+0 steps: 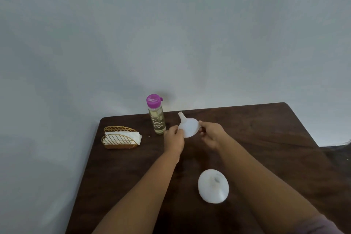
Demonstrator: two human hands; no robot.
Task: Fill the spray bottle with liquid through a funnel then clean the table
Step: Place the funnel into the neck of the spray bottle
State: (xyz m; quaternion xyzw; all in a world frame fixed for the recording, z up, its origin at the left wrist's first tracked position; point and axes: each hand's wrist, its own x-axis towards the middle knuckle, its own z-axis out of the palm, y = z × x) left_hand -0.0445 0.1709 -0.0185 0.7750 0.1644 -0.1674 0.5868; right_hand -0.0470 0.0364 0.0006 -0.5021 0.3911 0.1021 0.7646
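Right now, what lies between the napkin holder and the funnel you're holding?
In the head view, only the pink-capped bottle stands between napkin holder and funnel; otherwise bare table.

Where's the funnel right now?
Head view, centre: the funnel is held above the table between the left hand and right hand, just right of the purple-capped bottle.

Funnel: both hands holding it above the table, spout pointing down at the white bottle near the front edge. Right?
Not quite. In the head view the left hand and right hand do hold the funnel above the table, but its spout points up and away, toward the wall, not down at the white bottle near the front edge.
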